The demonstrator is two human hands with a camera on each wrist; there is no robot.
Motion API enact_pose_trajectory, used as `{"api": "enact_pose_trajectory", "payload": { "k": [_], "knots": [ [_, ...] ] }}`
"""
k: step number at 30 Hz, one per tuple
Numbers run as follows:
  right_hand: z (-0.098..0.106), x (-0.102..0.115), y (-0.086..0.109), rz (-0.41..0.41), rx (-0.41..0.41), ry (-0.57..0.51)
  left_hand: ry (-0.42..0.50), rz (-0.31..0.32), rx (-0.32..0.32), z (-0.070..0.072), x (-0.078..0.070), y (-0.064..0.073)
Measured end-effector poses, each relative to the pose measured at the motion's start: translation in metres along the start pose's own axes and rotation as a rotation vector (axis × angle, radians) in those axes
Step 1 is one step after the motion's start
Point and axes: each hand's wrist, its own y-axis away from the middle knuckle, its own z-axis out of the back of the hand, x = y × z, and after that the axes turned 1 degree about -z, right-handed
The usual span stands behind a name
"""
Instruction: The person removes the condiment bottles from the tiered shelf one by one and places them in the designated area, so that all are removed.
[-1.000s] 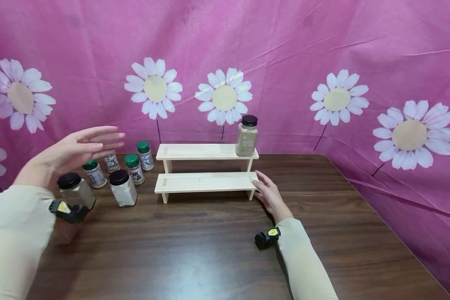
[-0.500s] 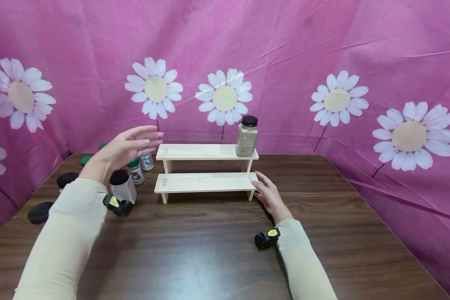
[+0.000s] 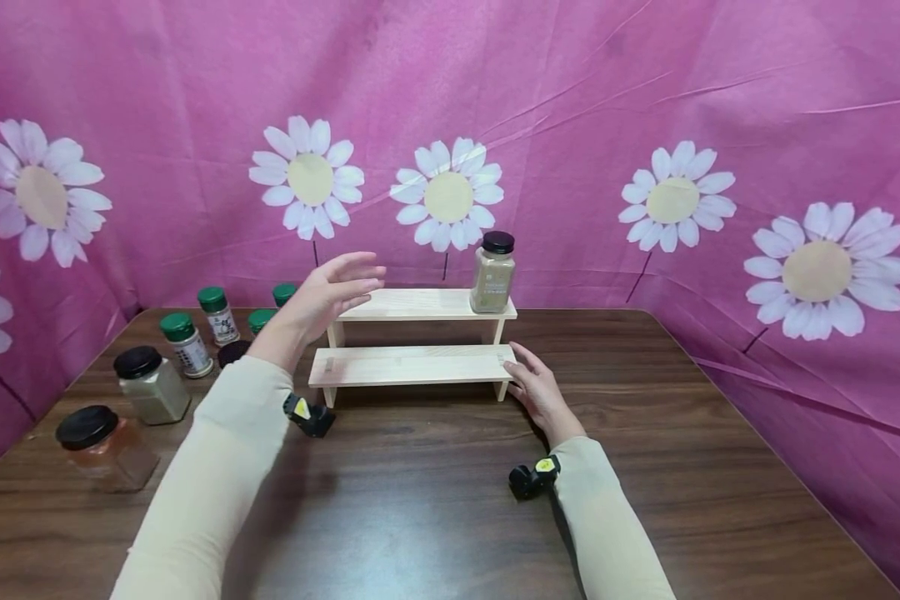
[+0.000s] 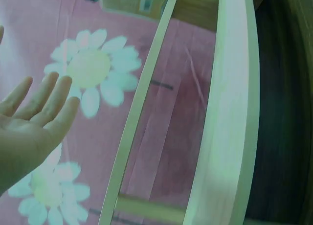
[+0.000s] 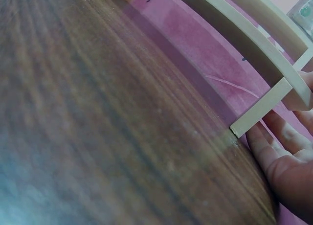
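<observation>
A two-step wooden display rack (image 3: 412,367) stands at the back middle of the table. At the right end of its upper step stands a black-lidded spice jar (image 3: 492,279) of greyish-tan powder. My right hand (image 3: 543,400) grips the right end of the lower step, thumb on the board; in the right wrist view, its fingers pass behind the rack's leg (image 5: 261,107). My left hand (image 3: 311,304) is raised with nothing in it, overlapping the left end of the upper step in the head view. The left wrist view shows its fingers (image 4: 61,112) spread and loosely extended.
At the left stand a black-lidded jar of reddish spice (image 3: 116,458), a black-lidded pale jar (image 3: 153,392) and several green-capped bottles (image 3: 192,350). My left forearm partly hides others behind it. A pink cloth (image 3: 570,108) with printed daisies hangs behind the brown table (image 3: 420,500).
My left hand has moved right, from above the jars to the left end of the rack, remaining empty. The right hand, the rack and the jar on it have stayed put.
</observation>
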Motion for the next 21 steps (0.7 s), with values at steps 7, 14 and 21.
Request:
{"api": "enact_pose_trajectory", "payload": {
  "k": [7, 14, 21],
  "knots": [
    [0.002, 0.000, 0.000, -0.010, -0.018, 0.003, -0.084, -0.027, -0.073, -0.032, 0.016, -0.018],
    [0.002, 0.000, -0.001, -0.014, -0.033, 0.018, -0.128, -0.013, -0.179, -0.060, 0.032, -0.036],
    [0.000, 0.002, 0.001, -0.016, -0.025, 0.036, -0.152, -0.018, -0.190, -0.081, 0.040, -0.056]
  ]
}}
